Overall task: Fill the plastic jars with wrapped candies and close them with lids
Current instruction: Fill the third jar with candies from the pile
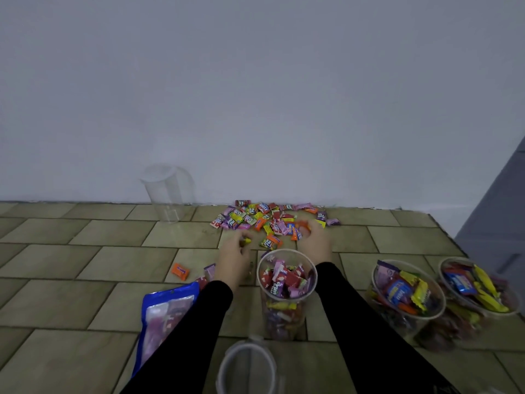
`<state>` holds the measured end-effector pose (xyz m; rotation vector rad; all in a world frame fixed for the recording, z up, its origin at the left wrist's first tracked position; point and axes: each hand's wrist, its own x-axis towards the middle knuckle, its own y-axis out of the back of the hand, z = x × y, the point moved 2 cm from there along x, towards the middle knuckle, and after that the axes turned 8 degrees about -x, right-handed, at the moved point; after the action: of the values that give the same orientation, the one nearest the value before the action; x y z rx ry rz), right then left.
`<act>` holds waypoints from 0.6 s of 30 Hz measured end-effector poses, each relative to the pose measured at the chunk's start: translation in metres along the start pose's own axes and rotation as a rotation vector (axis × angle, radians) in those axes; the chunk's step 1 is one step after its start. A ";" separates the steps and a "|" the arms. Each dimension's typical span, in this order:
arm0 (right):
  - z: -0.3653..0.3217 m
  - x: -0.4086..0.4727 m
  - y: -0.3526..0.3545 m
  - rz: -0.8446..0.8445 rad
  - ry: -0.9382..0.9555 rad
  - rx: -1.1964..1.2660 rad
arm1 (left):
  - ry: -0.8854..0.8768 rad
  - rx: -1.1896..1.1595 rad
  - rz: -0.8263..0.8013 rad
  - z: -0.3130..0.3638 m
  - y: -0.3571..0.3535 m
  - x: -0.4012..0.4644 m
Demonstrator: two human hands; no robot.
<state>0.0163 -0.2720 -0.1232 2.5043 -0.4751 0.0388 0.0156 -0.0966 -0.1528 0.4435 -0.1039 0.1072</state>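
Note:
A clear plastic jar [285, 297], nearly full of wrapped candies, stands on the tiled surface between my two forearms. Beyond it lies a loose pile of wrapped candies [270, 218] by the wall. My left hand [234, 258] pinches a yellow candy just left of the pile's near edge. My right hand [314, 240] curls around orange candies at the pile's right side. A translucent lid [247, 365] lies close to me, in front of the jar.
Two filled jars [407, 300] [477, 294] stand at the right. An empty clear jar [167, 191] stands by the wall at the left. A blue candy bag [162, 311] lies under my left forearm. An orange candy [180, 271] lies apart.

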 end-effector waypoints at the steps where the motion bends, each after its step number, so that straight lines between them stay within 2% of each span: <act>1: -0.008 -0.002 0.006 0.031 0.017 0.046 | -0.017 -0.057 0.042 0.010 0.005 -0.003; 5: -0.035 -0.014 0.026 0.067 0.121 0.171 | -0.100 -0.328 0.128 0.051 0.023 -0.016; 8: -0.054 -0.028 0.042 0.074 0.247 0.193 | -0.201 -0.415 0.121 0.086 0.032 -0.031; 14: -0.067 -0.067 0.057 -0.008 0.493 0.107 | -0.350 -0.426 0.082 0.117 0.027 -0.067; 18: -0.052 -0.081 0.057 -0.010 0.550 0.095 | -0.321 -0.405 0.124 0.114 0.014 -0.082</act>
<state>-0.0755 -0.2601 -0.0595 2.4438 -0.2316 0.7377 -0.0762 -0.1399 -0.0544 0.0454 -0.4610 0.1329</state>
